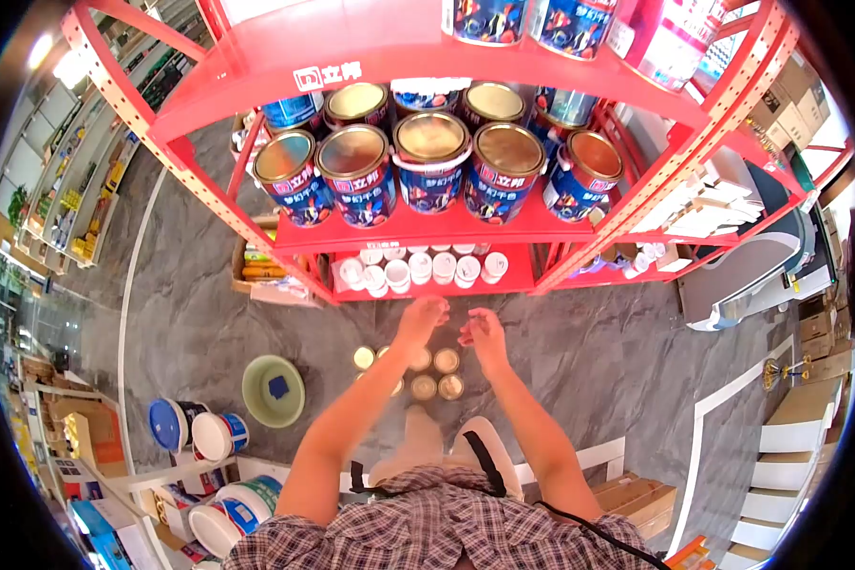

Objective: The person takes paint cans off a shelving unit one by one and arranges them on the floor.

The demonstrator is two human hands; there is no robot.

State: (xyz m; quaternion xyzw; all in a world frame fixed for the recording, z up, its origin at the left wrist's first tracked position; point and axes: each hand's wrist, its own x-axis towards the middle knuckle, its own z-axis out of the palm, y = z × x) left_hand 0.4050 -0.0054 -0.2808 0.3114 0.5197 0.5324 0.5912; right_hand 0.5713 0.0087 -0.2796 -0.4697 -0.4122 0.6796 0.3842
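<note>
Left hand (425, 315), right hand (484, 332) half-curled, seemingly empty; a stray knuckle could topple white tubs (396, 275) by the bottom shelf's (522, 271) front edge

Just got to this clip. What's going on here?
A person in a checked shirt stands at a red rack of paint cans. Their left hand and right hand are held out in front of the lowest shelf, where white tubs stand. Neither hand clearly holds anything. Round gold-topped tins stand on the floor near the person's feet.
</note>
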